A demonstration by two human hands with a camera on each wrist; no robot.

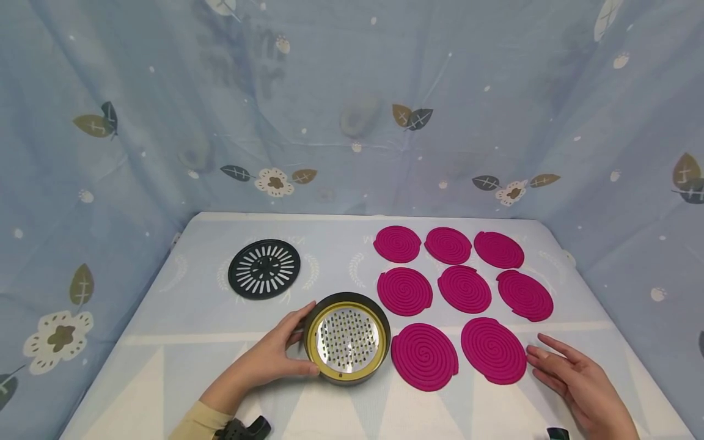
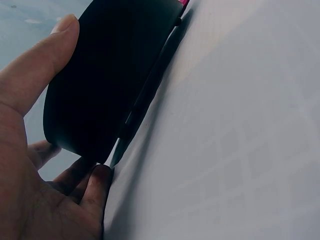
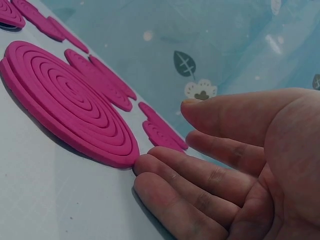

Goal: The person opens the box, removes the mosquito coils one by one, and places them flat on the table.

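Observation:
My left hand [image 1: 275,357] grips the near left side of a round dark tin [image 1: 308,360] with a yellow inner ring and a silvery, dotted disc [image 1: 348,340]. In the left wrist view, the thumb [image 2: 45,65] lies along the tin's dark wall [image 2: 105,75] and the other fingers reach round its lower edge. My right hand [image 1: 583,382] has its fingers extended and loosely spread, with fingertips right at the edge of a magenta mosquito coil [image 1: 494,351]. The right wrist view shows that coil's spiral [image 3: 72,100] lying flat before the fingertips. Nothing is in the right hand.
Several more magenta coils [image 1: 425,357] lie flat in rows right of the tin. A black slotted round lid [image 1: 264,269] lies at the back left of the table [image 1: 181,354]. Patterned blue cloth [image 1: 352,79] hangs behind and along both sides.

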